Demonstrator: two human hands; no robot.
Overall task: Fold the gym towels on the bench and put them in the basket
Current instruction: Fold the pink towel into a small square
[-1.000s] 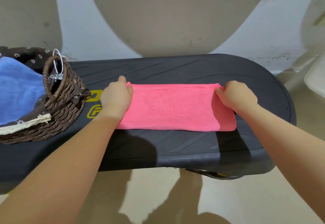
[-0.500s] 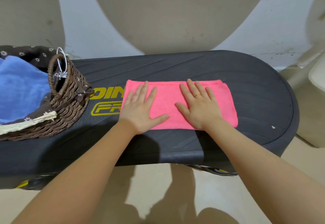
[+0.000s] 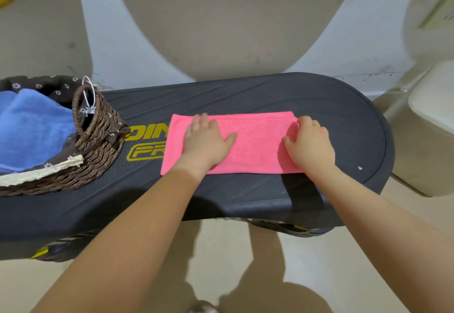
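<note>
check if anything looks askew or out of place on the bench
Nothing stands out. The pink towel lies flat and folded on the bench under the left hand and right hand; a blue towel sits in the wicker basket.

— What sort of place is this, a gym?

— A home workout corner, by the look of it. That dark step bench has grooved rubber on top and yellow brand lettering.

— And the walls?

— Pale painted wall, scuffed and marked low down, with big beige curved shapes on it. Bare beige floor.

— Anything homely?

— A wicker basket with a flowery cloth lining sits on the bench's left end.
</note>
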